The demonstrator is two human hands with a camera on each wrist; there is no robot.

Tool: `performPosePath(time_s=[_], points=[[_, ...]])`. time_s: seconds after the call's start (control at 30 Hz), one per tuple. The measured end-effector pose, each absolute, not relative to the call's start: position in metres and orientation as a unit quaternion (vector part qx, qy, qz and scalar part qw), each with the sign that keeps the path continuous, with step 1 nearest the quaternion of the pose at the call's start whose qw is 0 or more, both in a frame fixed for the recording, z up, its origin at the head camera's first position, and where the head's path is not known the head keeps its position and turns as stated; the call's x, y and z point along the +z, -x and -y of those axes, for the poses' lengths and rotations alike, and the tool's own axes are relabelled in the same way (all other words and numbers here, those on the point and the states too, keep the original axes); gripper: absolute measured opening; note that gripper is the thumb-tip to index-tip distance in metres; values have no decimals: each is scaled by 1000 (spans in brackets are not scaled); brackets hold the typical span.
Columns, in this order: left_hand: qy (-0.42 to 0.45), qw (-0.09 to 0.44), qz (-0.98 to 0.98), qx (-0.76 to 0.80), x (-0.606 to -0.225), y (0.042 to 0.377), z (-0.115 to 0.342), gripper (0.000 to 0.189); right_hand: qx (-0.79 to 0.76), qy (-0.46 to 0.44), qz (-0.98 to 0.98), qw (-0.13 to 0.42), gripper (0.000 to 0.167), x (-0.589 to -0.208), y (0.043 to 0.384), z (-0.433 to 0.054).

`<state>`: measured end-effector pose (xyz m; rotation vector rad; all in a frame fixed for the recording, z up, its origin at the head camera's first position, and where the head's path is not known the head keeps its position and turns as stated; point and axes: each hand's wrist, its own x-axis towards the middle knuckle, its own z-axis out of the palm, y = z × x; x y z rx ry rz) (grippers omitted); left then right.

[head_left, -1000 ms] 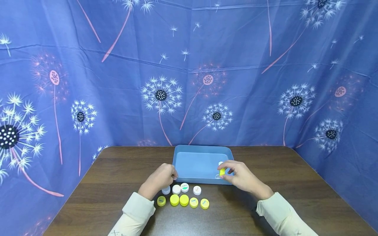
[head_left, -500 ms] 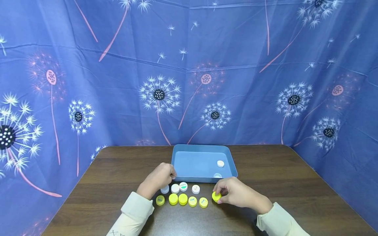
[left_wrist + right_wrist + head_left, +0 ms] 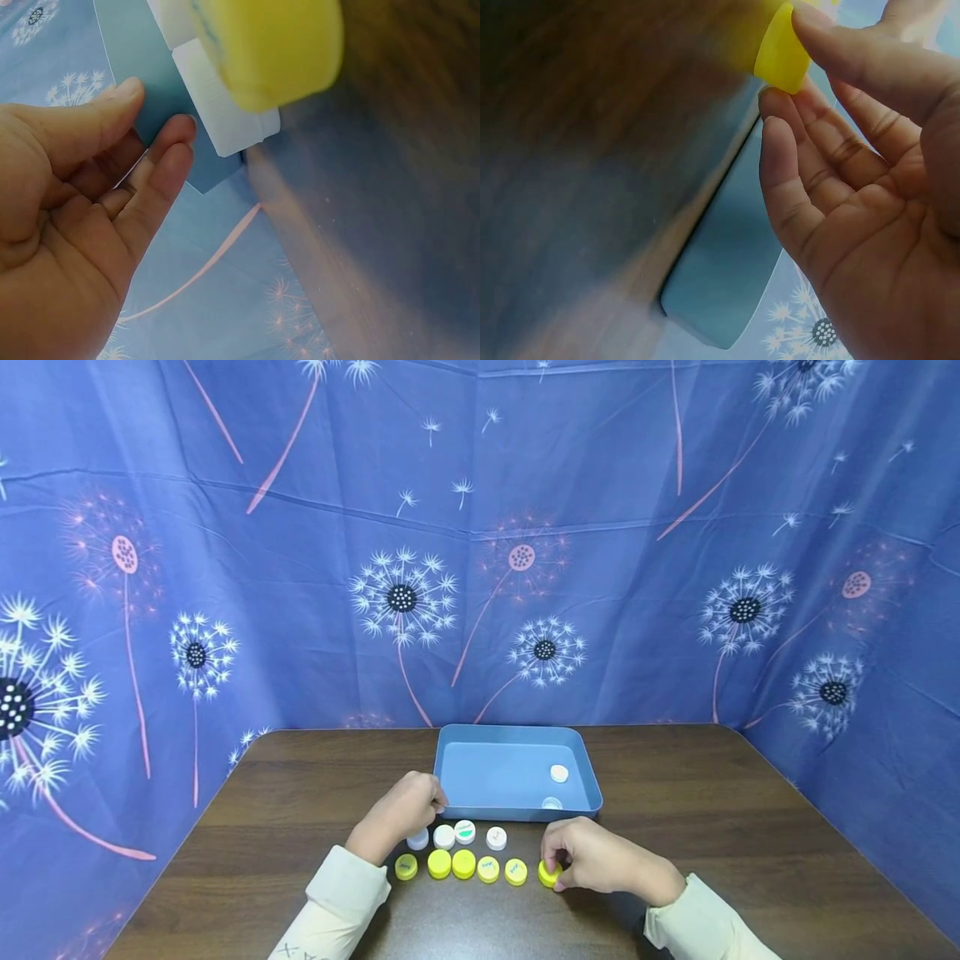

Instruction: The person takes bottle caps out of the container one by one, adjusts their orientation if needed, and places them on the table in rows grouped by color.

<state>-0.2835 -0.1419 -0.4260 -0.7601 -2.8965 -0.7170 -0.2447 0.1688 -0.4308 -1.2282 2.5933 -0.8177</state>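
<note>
My right hand pinches a yellow bottle cap at the right end of a row of several yellow bottle caps. In the right wrist view, thumb and fingertips are around this yellow cap. My left hand is by the front left corner of the blue tray. In the left wrist view, the left hand's fingers are loosely curled beside the tray wall, with nothing visible between thumb and fingers. Several white bottle caps form a row behind the yellow ones; the left hand partly covers the leftmost.
Inside the tray lie a white cap and a pale, translucent-looking cap. The brown wooden table reaches back to a blue dandelion-print cloth. Both sleeves are pale and cuffed.
My right hand has carried the yellow cap from above the tray's front right side down to the table, at the right end of the yellow row. My left hand has stayed by the tray corner.
</note>
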Motion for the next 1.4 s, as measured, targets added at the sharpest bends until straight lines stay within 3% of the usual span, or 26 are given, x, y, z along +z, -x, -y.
performPosePath(time_s=[0.37,0.8,1.1,1.4], points=[[249,27,939,-234,-426,285,142,30,-288,390,-868,106,28,-430,244,-169],[252,35,939,-233,-426,286,143,29,-286,416,-857,99,28,-429,243,-173],[258,33,935,-241,-424,286,143,30,-301,425,-853,42,21,-414,249,-179],[241,16,938,-249,-421,285,144,30,-277,404,-872,-24,30,-385,263,-178]])
